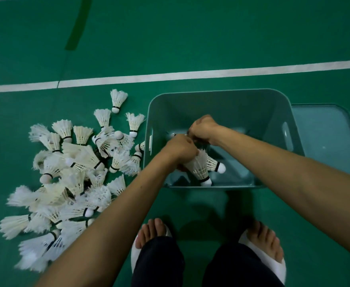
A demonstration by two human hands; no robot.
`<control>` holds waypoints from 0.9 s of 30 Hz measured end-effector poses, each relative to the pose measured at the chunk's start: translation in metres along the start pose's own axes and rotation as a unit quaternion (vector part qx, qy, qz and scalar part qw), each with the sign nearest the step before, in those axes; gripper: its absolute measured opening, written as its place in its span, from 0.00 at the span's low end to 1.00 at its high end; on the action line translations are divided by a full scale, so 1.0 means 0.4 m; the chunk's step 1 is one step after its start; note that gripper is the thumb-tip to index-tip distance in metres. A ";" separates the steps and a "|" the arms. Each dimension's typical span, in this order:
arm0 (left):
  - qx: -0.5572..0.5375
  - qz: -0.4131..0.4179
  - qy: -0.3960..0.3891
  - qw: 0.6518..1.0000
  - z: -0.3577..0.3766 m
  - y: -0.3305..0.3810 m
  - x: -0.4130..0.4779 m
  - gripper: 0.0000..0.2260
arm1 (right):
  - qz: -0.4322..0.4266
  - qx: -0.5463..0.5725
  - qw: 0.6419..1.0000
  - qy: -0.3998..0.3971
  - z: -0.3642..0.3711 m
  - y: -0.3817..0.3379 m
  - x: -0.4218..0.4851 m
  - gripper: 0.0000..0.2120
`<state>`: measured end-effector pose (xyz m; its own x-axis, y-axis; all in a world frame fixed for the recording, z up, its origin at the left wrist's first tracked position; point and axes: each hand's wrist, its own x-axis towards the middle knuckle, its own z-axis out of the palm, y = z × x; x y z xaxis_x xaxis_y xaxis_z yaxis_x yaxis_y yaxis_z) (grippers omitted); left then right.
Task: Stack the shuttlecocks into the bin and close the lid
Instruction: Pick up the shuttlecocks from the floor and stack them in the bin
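A teal plastic bin [215, 94] stands open on the green court floor. Both my hands reach down into it. My left hand [179, 147] grips the feather end of a white shuttlecock [199, 168] whose cork points toward me. A second shuttlecock [216, 165] lies just right of it on the bin floor. My right hand [203, 128] is curled shut just beyond my left hand, and what it holds is hidden. A pile of several white shuttlecocks [70, 172] lies on the floor left of the bin. The bin's lid [327, 139] lies flat on the floor to its right.
A white court line [190, 75] crosses the floor beyond the bin. My bare feet in white slippers [155, 233] stand close to the bin's near wall. The bin has handle slots in its left and right walls.
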<state>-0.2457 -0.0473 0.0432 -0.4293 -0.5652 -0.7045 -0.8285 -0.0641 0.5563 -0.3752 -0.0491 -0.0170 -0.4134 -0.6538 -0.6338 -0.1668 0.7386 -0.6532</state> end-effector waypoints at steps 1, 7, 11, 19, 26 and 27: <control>0.018 0.000 -0.009 1.000 0.005 0.005 0.015 0.08 | -0.033 -0.020 0.999 -0.003 0.005 0.006 0.014 0.05; 0.081 -0.013 -0.049 0.995 0.015 0.008 0.049 0.09 | -0.167 -0.118 0.978 -0.038 -0.038 0.009 -0.001 0.21; 0.064 -0.010 -0.049 0.997 -0.011 -0.009 0.043 0.11 | -0.250 -0.202 0.947 -0.027 -0.105 0.026 -0.086 0.27; -0.017 -0.004 -0.044 0.999 -0.016 -0.030 0.011 0.11 | -0.202 -0.265 0.922 -0.195 -0.089 0.083 -0.162 0.15; -0.084 -0.023 -0.032 0.996 -0.023 -0.040 0.006 0.03 | -0.094 -0.301 0.945 -0.086 -0.174 0.071 -0.159 0.07; -0.084 -0.023 -0.027 0.996 -0.025 -0.041 0.005 0.03 | -0.069 -0.281 0.957 -0.022 -0.187 0.077 -0.143 0.06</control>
<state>-0.2292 -0.0556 0.0370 -0.4151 -0.5133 -0.7512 -0.7777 -0.2283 0.5857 -0.4237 0.0234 0.0302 -0.3166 -0.7489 -0.5822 -0.6774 0.6081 -0.4139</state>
